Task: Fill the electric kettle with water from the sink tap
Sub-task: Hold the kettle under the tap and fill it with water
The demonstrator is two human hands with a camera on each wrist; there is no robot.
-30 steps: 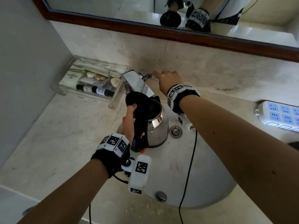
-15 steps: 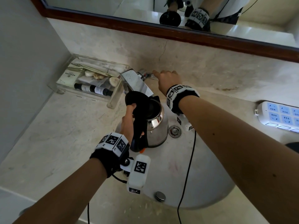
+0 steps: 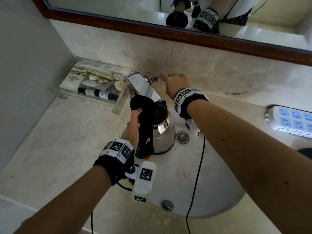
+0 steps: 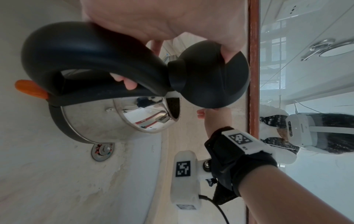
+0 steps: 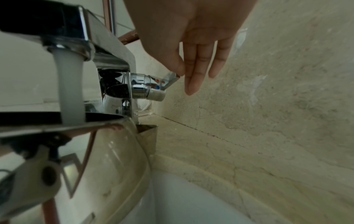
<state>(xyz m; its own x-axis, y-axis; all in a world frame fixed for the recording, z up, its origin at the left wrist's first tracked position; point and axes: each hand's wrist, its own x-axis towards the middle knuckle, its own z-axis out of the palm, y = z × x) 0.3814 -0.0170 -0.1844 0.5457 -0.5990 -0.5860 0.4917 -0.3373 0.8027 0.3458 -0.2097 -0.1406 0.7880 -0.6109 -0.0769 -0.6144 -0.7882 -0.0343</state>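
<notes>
A stainless kettle [image 3: 163, 132] with a black handle [image 4: 91, 50] is held in the sink basin [image 3: 211, 179] under the chrome tap spout [image 3: 143, 86]. My left hand [image 3: 135, 123] grips the handle, and its thumb holds the black lid [image 4: 208, 75] tipped open. In the right wrist view a stream of water [image 5: 70, 84] runs from the spout into the kettle's open top. My right hand [image 5: 182, 72] is behind the spout, thumb and forefinger pinching the tip of the tap lever [image 5: 169, 80]; the other fingers hang straight.
A clear tray [image 3: 116, 107] of toiletries stands left of the tap. A white power strip [image 3: 293, 122] lies on the counter at the right. The drain [image 3: 182, 137] shows beside the kettle. A mirror with a wooden frame [image 3: 168, 33] runs above the stone backsplash.
</notes>
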